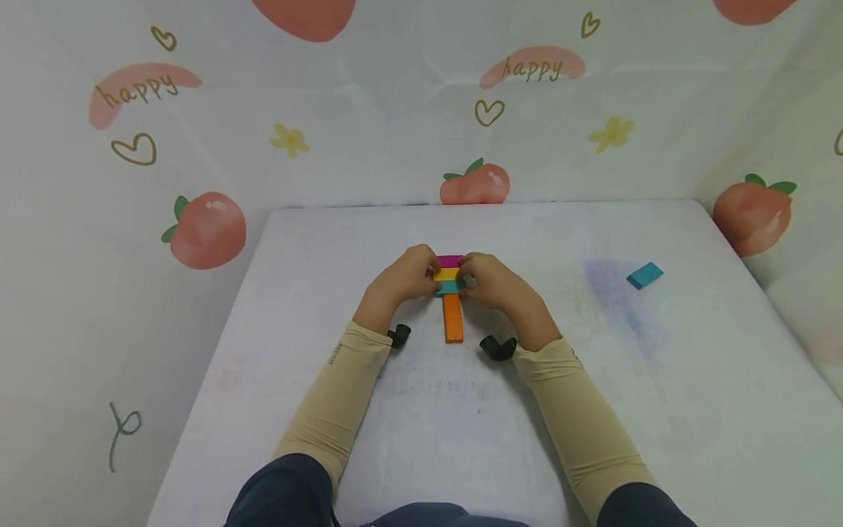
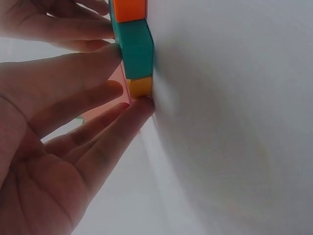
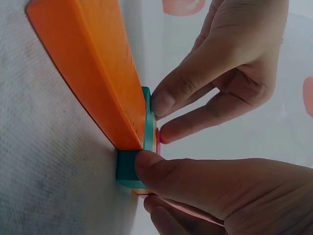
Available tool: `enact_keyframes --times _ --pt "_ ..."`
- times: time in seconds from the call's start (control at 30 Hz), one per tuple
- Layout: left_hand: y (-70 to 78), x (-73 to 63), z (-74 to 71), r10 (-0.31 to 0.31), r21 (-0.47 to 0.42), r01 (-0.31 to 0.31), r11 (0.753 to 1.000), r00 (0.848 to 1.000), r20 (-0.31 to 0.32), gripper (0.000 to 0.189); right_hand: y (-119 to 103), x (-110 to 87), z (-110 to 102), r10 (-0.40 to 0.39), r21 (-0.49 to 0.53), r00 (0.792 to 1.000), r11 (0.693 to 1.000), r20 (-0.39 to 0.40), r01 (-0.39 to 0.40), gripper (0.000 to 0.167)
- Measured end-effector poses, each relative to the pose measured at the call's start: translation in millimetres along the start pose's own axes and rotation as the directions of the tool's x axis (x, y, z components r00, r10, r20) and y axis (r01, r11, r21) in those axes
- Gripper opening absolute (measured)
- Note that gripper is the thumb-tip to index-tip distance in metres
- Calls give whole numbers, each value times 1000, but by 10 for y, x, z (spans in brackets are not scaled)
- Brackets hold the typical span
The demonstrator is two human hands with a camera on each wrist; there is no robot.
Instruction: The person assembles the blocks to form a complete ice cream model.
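On the white table, a magenta block (image 1: 451, 260), a yellow block (image 1: 446, 274) and a teal block (image 1: 449, 287) lie side by side, touching. An orange block (image 1: 453, 319) runs from the teal one toward the person, end against its near side. My left hand (image 1: 410, 277) pinches the left ends of the row, its thumb (image 3: 164, 101) on the teal block. At the right ends, my right hand (image 1: 492, 282) does likewise, with its thumb (image 3: 149, 161) on the teal block and its fingers farther back. Fingers partly hide the ends of the magenta block.
A blue block (image 1: 645, 275) lies apart on the right of the table (image 1: 421, 424). Black wrist pieces (image 1: 498, 348) stick out beside both wrists. A white sheet (image 1: 375, 95) printed with peaches and hearts hangs behind the table's far edge.
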State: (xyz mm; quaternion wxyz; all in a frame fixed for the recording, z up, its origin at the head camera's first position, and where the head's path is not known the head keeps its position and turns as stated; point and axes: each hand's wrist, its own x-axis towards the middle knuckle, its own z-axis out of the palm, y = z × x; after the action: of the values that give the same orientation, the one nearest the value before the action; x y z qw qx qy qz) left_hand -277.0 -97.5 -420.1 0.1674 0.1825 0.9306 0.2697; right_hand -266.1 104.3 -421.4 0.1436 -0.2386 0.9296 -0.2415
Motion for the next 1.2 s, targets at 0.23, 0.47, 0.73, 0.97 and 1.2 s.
enact_keyframes --times 0.23,0.47,0.73,0.97,1.2 --pt "-73 61 60 27 48 -27 999 1000 -5 39 102 -70 -76 40 22 998 999 -58 -39 34" --pt "26 3 37 19 63 -19 998 1000 6 42 534 -401 -417 256 108 921 966 -293 -234 42" --pt "19 8 20 23 86 -24 996 1000 11 49 1135 -970 -756 522 240 741 853 -421 -464 54" --pt "24 12 13 35 108 -37 993 999 19 50 1493 -1337 -824 723 377 553 689 -414 -619 59" --pt "24 27 37 33 91 -35 995 999 24 50 1659 -1459 -797 786 438 504 618 -357 -653 57"
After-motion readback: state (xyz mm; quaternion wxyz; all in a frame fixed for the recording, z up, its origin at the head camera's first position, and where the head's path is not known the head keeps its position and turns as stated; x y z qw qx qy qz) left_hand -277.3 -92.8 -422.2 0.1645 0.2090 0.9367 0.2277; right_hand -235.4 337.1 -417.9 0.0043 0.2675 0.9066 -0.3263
